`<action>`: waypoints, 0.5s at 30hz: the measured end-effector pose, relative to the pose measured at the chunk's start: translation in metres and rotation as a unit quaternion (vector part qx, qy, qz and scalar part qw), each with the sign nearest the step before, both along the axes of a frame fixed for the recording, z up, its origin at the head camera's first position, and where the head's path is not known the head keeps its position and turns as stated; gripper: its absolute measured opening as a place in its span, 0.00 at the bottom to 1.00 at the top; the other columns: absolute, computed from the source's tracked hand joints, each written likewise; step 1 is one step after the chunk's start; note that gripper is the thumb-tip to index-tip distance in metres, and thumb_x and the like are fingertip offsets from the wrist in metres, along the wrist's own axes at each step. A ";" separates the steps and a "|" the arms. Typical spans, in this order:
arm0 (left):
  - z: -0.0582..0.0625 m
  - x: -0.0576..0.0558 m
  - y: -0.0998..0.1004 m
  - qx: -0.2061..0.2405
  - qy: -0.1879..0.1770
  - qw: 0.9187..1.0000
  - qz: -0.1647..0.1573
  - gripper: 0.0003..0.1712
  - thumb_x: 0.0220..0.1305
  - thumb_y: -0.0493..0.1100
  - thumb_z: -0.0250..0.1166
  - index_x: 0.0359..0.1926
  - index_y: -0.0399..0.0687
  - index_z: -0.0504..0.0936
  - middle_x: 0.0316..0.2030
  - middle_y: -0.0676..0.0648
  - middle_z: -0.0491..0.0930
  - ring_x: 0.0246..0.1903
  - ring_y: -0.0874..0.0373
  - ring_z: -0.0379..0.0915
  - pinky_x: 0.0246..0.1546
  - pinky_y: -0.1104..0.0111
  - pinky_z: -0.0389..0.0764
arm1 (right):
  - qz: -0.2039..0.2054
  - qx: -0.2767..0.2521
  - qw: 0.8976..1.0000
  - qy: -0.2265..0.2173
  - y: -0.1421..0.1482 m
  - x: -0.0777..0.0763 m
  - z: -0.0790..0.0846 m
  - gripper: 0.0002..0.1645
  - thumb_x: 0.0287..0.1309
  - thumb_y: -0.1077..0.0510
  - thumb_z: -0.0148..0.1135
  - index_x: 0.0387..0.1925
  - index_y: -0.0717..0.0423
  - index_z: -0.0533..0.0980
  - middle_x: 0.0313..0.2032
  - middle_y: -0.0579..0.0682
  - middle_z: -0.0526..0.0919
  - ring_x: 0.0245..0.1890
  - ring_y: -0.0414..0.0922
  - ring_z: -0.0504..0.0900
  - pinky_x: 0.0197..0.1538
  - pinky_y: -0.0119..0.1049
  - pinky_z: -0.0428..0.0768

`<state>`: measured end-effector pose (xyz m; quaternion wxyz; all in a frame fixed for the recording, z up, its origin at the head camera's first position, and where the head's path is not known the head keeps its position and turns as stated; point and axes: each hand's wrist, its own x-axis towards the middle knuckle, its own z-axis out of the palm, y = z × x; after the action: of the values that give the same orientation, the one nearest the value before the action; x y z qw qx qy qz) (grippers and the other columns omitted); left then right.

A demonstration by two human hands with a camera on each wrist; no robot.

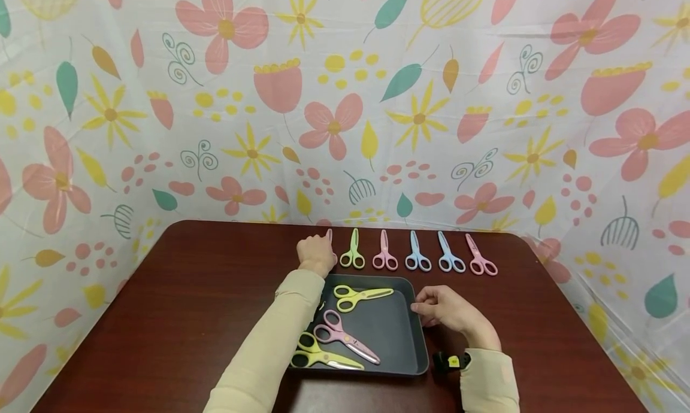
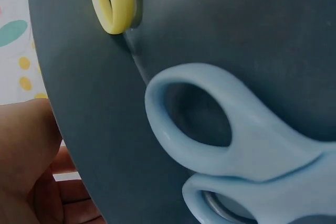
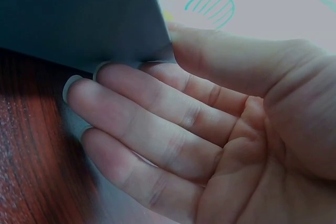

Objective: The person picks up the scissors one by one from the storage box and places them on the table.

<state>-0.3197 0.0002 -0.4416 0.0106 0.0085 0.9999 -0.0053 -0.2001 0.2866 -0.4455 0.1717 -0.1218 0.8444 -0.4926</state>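
My left hand (image 1: 317,254) is curled at pink scissors (image 1: 329,234) at the left end of a row, covering most of them. My right hand (image 1: 444,308) grips the right rim of the dark tray (image 1: 423,347), thumb at the edge and fingers (image 3: 152,93) beneath it. Yellow-green scissors (image 1: 347,296), pink scissors (image 1: 345,336) and another yellow-green pair (image 1: 323,356) lie in the tray. The left wrist view has blue scissors (image 2: 252,145) close up and a yellow scissor handle (image 2: 123,3) against the dark tray; the left forearm hides part of the tray in the head view.
Along the table's back edge, the row continues with green scissors (image 1: 353,251), pink scissors (image 1: 384,254), two blue pairs (image 1: 415,254) and pink scissors (image 1: 478,257). A flower-printed cloth (image 1: 334,125) hangs behind the brown table (image 1: 188,305).
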 end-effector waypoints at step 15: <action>-0.003 0.000 0.013 -0.044 -0.030 0.999 0.007 0.17 0.68 0.50 0.61 0.53 0.51 0.84 0.27 0.46 0.80 0.21 0.51 0.72 0.18 0.58 0.74 | -0.004 0.002 1.000 -0.002 0.000 -0.001 -0.001 0.09 0.62 0.61 0.64 0.35 0.65 0.75 0.26 0.53 0.81 0.28 0.53 0.83 0.35 0.50 0.81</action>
<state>-0.3201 0.0132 -0.4442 0.0413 0.0017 0.9979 -0.0493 -0.2013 0.2866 -0.4462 0.1716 -0.1170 0.8456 -0.4917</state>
